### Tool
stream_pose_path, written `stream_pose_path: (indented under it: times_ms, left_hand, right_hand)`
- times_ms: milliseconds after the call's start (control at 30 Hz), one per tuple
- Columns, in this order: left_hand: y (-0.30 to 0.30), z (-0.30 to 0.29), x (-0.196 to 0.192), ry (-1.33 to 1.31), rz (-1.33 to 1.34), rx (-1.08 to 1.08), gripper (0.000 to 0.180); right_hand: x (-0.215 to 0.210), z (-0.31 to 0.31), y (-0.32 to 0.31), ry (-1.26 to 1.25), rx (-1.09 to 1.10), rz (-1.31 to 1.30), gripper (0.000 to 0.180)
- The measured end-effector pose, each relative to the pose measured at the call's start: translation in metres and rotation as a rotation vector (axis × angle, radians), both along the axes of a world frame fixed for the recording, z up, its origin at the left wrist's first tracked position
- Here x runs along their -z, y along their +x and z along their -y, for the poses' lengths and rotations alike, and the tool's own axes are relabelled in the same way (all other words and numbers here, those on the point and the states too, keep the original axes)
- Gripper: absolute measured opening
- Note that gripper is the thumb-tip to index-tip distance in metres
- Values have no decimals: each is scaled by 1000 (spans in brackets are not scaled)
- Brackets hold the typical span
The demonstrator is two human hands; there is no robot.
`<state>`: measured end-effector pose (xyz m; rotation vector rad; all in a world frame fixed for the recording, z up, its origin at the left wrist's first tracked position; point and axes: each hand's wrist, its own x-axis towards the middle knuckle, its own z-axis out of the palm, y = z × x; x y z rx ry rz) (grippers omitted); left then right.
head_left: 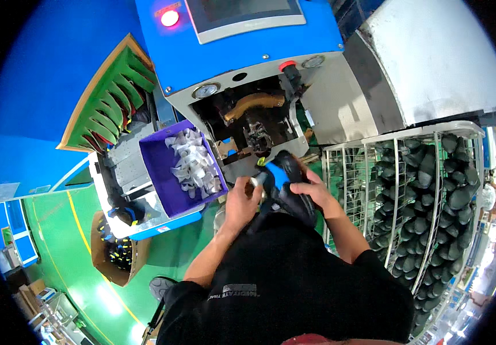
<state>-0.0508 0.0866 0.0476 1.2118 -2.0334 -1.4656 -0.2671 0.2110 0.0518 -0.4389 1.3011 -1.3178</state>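
I'd guess that black shoe between the two sets of fingers is light and pliant, best held by its sides, as right fingers do, left fingers pinching a pale piece.

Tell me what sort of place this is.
Probably a shoe factory: the right hand is on what looks like a dark shoe, a wire rack holds many dark shoe-like forms, and a blue machine stands ahead.
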Motion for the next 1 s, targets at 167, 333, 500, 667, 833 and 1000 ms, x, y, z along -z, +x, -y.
stream_pose_path:
  times_ms: [167,333,500,667,833,1000]
  left_hand:
    - [41,26,16,80,183,-28,32]
    - [74,54,39,184,204,-35,32]
    - [80,74,37,249,225,-72,39]
    - [86,89,32,349,47,-249,33]
    - [106,124,28,243,227,-390,41]
    - [133,142,60,62,528,-196,46]
  right_hand:
    - [-35,66,-3,22,118,-353,93]
    - [-25,124,-15,219,-27,-831,98]
    - [-9,164,5,502,-432,-1638,99]
    - [5,184,18,574,-371,-1646,83]
    - [-5,193,21,594,-379,-1593,83]
    - [10,179,23,440,-238,-1718,83]
